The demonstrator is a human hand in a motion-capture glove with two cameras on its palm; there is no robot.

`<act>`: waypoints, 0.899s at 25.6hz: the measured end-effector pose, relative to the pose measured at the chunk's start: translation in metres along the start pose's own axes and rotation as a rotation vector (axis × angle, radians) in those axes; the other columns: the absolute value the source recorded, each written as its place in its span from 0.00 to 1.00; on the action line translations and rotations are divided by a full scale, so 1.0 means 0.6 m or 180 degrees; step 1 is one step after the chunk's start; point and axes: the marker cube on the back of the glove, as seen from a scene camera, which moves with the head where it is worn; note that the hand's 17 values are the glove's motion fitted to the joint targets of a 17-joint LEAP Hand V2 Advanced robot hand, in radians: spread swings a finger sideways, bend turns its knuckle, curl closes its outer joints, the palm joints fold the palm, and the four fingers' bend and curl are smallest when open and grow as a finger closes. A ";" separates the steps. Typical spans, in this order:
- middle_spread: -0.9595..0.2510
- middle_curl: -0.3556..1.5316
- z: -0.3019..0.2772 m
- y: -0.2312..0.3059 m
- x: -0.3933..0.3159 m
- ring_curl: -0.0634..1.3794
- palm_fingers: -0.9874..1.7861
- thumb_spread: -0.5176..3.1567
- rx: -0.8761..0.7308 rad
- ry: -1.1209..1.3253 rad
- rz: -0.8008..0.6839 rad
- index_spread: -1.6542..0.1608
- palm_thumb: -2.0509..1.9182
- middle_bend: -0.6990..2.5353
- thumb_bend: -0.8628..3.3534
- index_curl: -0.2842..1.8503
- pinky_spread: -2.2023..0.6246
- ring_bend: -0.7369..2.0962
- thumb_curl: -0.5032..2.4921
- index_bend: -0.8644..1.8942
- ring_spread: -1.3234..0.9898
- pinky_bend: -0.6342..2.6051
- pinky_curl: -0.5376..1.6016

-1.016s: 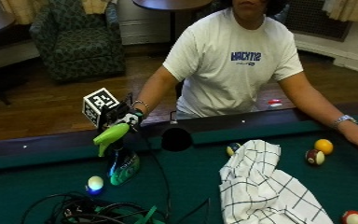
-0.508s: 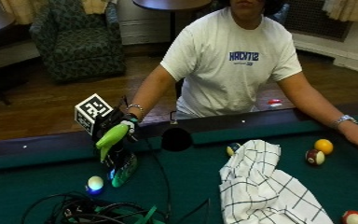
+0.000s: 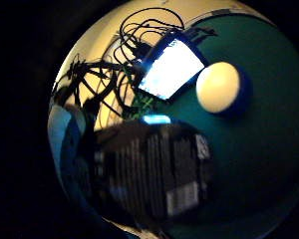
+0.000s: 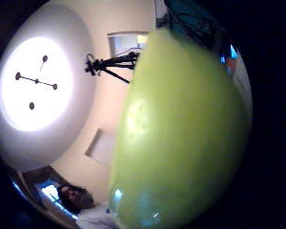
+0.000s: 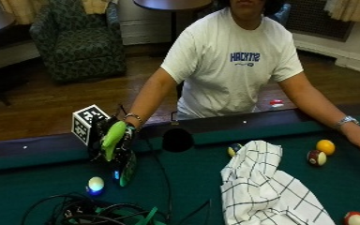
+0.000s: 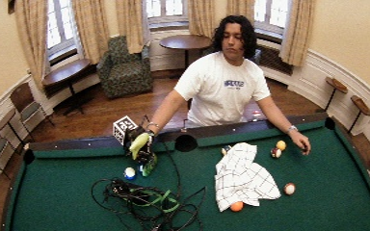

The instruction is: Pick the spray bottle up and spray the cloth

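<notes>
A lime-green spray bottle (image 5: pixel 114 138) is lifted just above the green table (image 5: pixel 186 183), the gloved right hand (image 5: pixel 119 140) curled around it. The checked cloth (image 5: pixel 264 190) lies well apart. Pick-up looks done; next, aim the nozzle at the cloth.

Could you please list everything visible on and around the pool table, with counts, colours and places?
Lime-green plastic spray bottle: one, held near the far rail.
White checked cloth: one, crumpled on the green felt.
Pool table: one, green felt, dark rails.
Billiard balls: six; a white and blue one near the cables, the others around the cloth.
Black cables: one tangle, near edge.
Armchair: one, dark patterned, behind.
Gloved right hand: black, grips the bottle.
Bare left hand: rests on the felt.
</notes>
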 end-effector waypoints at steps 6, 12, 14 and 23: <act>0.62 0.45 -0.025 0.027 -0.001 0.36 0.90 0.33 -0.0087 0.0057 -0.0320 0.75 0.75 0.40 0.21 0.33 0.70 0.50 0.33 0.40 0.48 0.32 0.42; 0.62 0.47 -0.016 0.041 -0.123 0.38 0.88 0.30 -0.0605 0.0082 -0.0797 0.76 0.75 0.42 0.20 0.35 0.68 0.52 0.35 0.42 0.48 0.34 0.44; 0.63 0.47 -0.005 0.051 -0.161 0.38 0.88 0.30 -0.0844 0.0160 -0.0944 0.76 0.75 0.42 0.20 0.36 0.68 0.52 0.36 0.43 0.48 0.34 0.44; 0.63 0.49 0.092 0.117 -0.298 0.39 0.86 0.29 -0.2168 0.1214 -0.1405 0.76 0.75 0.43 0.20 0.38 0.67 0.53 0.38 0.44 0.48 0.35 0.45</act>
